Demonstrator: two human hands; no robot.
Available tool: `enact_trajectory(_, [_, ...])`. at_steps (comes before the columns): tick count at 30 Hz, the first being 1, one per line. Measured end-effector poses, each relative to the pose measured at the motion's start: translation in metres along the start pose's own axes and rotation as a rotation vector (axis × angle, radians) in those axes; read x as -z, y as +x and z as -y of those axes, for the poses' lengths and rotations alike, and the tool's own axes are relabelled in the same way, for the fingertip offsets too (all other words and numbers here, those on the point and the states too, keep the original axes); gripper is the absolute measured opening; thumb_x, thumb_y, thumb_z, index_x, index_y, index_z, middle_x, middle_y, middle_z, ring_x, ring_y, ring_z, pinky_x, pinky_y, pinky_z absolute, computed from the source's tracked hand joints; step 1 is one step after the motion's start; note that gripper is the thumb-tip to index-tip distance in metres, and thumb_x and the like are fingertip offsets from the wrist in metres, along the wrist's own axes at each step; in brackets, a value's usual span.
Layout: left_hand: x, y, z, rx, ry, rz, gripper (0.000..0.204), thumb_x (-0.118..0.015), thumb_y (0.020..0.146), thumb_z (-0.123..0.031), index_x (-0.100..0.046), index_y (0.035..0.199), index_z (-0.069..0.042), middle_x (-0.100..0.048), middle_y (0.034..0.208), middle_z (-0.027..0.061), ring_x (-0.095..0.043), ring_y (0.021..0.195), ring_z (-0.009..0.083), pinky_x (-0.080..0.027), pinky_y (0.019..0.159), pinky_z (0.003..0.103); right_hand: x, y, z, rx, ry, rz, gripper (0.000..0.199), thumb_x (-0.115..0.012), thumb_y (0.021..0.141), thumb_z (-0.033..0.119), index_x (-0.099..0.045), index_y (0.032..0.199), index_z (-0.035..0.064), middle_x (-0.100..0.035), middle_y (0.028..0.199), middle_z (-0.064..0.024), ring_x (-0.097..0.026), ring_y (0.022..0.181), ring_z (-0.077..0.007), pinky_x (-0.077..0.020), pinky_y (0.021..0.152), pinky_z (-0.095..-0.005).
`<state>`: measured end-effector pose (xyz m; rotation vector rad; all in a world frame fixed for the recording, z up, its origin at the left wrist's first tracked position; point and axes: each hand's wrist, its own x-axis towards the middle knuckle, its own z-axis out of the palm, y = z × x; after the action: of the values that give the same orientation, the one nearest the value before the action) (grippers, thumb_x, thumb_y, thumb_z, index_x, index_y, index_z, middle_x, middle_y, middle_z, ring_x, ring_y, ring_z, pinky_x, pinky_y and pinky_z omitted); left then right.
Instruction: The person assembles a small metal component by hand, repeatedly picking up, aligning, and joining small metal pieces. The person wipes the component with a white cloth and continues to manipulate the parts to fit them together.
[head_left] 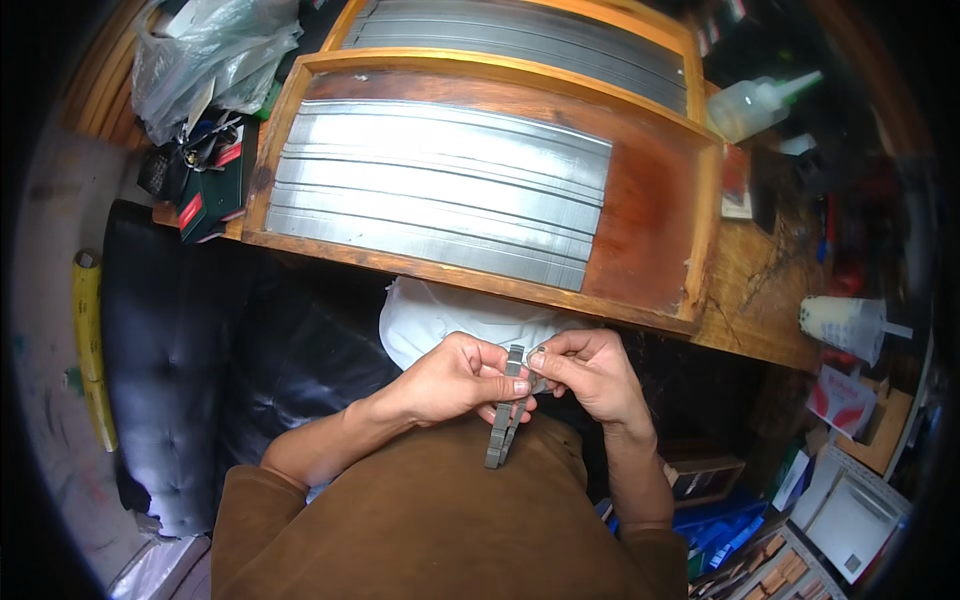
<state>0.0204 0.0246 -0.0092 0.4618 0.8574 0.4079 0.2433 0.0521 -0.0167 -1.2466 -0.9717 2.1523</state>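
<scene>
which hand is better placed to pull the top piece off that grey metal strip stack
Probably the right hand: its fingertips pinch the top end of the grey strip stack, while the left hand grips the stack's body.

Both forearms come up from the lower edge in brown sleeves pushed back above the wrists, and they converge so that the two hands meet close in front of the body. The left hand [455,380] lies with its back turned up, knuckles bent, its fingers curled inward and the thumb stretched toward the other hand, the thumbnail showing. The right hand [590,375] faces it, wrist bent slightly, its fingers folded down and the thumb and forefinger pressed together in a pinch. The tips of both thumbs sit just beside one another, nearly touching, with the remaining fingers tucked beneath them.
</scene>
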Motion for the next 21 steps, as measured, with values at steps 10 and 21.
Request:
enact_trajectory(10, [0.001,0.000,0.007,0.024,0.006,-0.012,0.014,-0.068,0.097,-0.011,-0.069,0.104,0.001,-0.075,0.094,0.0107,-0.075,0.084,0.0185,-0.059,0.065,0.023,-0.008,0.003,-0.004,-0.036,-0.159,-0.013,0.013,-0.077,0.087,0.004,-0.072,0.091,-0.0064,-0.072,0.081,-0.0064,-0.065,0.069,-0.0057,-0.0516,0.061,-0.0192])
enact_trajectory(21, [0.001,0.003,0.005,-0.019,0.018,-0.011,0.014,-0.069,0.096,-0.012,-0.071,0.103,0.001,-0.075,0.092,0.0090,-0.074,0.083,0.0158,-0.058,0.066,0.022,-0.008,0.006,-0.009,-0.001,-0.092,-0.001,0.011,-0.075,0.088,0.003,-0.071,0.093,-0.0054,-0.070,0.080,-0.0044,-0.063,0.067,-0.0049,-0.0496,0.059,-0.0176])
